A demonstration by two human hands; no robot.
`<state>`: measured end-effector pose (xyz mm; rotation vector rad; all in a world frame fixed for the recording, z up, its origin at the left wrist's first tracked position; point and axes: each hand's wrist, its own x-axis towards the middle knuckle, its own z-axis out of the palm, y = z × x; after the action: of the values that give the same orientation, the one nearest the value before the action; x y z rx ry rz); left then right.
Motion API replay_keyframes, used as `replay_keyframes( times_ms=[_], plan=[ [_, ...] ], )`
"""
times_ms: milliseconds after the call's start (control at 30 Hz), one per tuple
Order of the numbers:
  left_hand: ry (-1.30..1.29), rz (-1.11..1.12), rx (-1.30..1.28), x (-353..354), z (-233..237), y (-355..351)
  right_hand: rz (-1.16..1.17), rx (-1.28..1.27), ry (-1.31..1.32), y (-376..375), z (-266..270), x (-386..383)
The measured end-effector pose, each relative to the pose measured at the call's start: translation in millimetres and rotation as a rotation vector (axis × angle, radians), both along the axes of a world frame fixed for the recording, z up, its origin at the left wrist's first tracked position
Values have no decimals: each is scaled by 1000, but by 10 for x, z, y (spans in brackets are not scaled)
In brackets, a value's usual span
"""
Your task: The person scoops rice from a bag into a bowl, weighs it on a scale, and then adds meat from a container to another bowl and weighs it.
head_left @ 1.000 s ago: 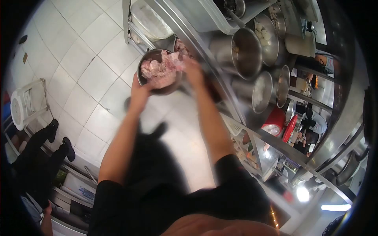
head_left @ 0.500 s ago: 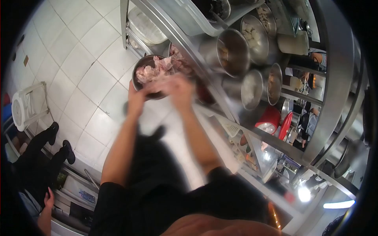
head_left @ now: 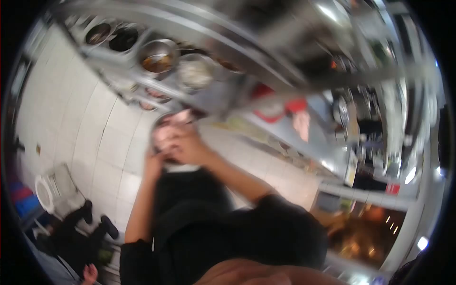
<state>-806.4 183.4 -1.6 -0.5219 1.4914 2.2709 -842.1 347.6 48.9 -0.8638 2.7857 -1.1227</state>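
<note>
A metal bowl (head_left: 156, 124) of raw meat (head_left: 183, 116) is in front of my body, above the floor. My left hand (head_left: 159, 154) is closed on the near left side of the bowl. My right hand (head_left: 186, 145) lies over the meat at the near right of the bowl, its fingers curled against the pieces. Motion blur softens both hands, and they hide the near rim and part of the meat.
A steel shelf unit (head_left: 204, 102) bears several food bowls, among them a bowl of white pieces (head_left: 195, 72). Red containers (head_left: 270, 104) stand further right. On the tiled floor (head_left: 90, 128) are a white plastic stool (head_left: 50, 190) and a seated person's legs (head_left: 78, 228).
My view has turned and shifted along the shelves. The bowl has come away from the shelf, closer to my body. My right hand has moved in closer to my left.
</note>
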Motion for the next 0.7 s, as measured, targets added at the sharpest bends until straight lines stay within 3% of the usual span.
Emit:
replay_keyframes(
  times_ms=[33, 133, 167, 200, 267, 300, 367, 433, 500, 700],
  plan=[
    [-63, -93, 23, 105, 93, 105, 82, -130, -31, 244, 79, 152],
    [-35, -177, 106, 304, 286, 647, -136, -193, 88, 923, 140, 519],
    [-30, -262, 14, 342, 417, 877, -230, -269, 186, 1119, 167, 608],
    [12, -302, 27, 327, 398, 1114, -195, -53, 184, 1414, 209, 660],
    [47, -317, 43, 296, 672, 1661, -285, -19, 177, 1932, 683, 730],
    [134, -347, 73, 165, 570, 1863, -343, 23, 139, 2167, 975, 750],
    [307, -374, 86, -53, 1102, 2311, -342, -163, 359, 2598, 1518, 700],
    [391, -272, -19, -317, 1422, 2686, -441, -504, 233, 2866, 1970, 621],
    [449, -241, -134, -516, 1782, 2996, -502, -655, 185, 3172, 2135, 450],
    [450, -191, -310, -1023, 1665, 3471, -514, -541, 200, 3605, 2162, 387]
  ],
)
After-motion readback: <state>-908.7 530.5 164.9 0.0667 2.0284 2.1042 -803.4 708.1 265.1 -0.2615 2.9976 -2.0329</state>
